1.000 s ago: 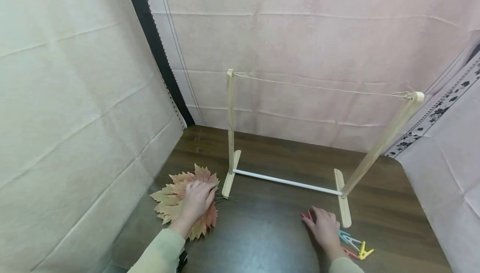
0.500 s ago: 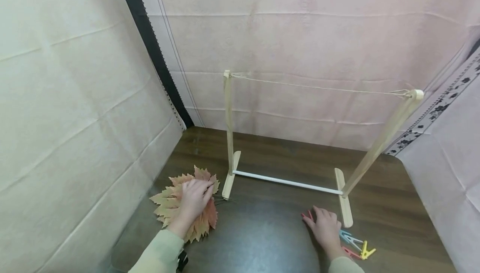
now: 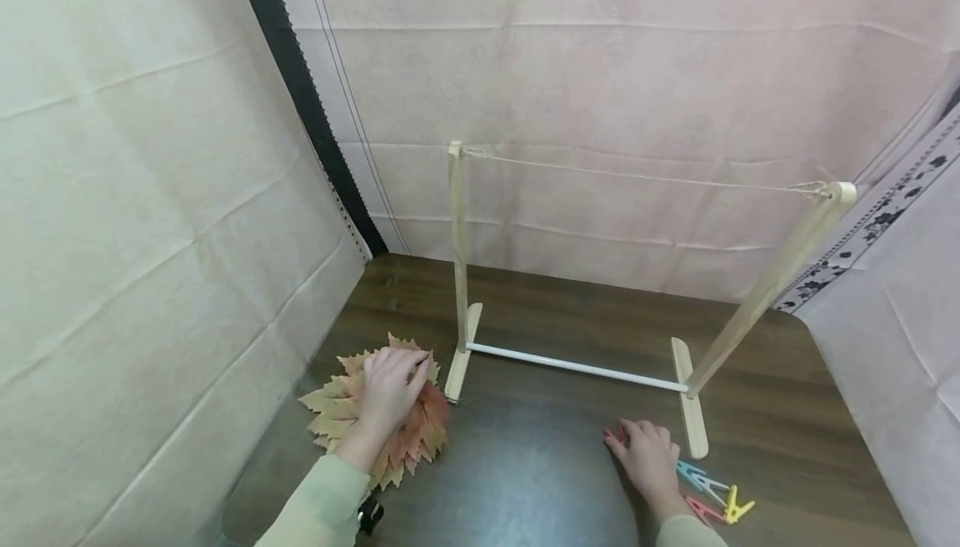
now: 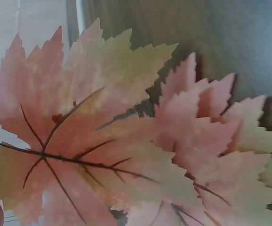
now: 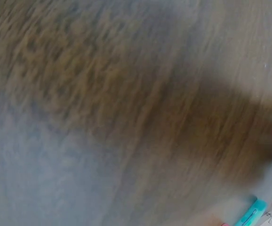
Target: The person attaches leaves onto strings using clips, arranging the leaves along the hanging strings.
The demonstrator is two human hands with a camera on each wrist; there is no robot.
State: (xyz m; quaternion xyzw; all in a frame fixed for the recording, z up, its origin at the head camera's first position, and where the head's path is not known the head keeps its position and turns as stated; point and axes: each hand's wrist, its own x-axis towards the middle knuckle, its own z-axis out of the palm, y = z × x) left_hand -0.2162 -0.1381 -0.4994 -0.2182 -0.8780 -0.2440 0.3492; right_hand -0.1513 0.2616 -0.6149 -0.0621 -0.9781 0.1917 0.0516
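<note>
My left hand (image 3: 387, 388) is over a pile of autumn leaves (image 3: 326, 407) at the left of the table. It pinches one artificial maple leaf (image 4: 93, 160) by its thin dark stem; in the left wrist view this leaf is raised in front of others, orange-pink with yellow-green edges. My right hand (image 3: 648, 457) rests on the table at the right, and its thumb and fingers pinch a red clothespin, mostly hidden. Just beyond that hand lie light blue clothespins (image 3: 702, 480), a yellow clothespin (image 3: 738, 506) and another red clothespin (image 3: 705, 509).
A wooden stand rises mid-table, with a left post (image 3: 458, 255), a right post (image 3: 772, 288) and a white rod (image 3: 573, 365) low between them. A thin string (image 3: 637, 174) spans the post tops. A small black object (image 3: 370, 515) sits by the left sleeve. Fabric walls surround the table.
Under my left hand, a leaf has lifted and shifted right, its reddish part now reaching past the pile's earlier edge. My right hand has barely moved.
</note>
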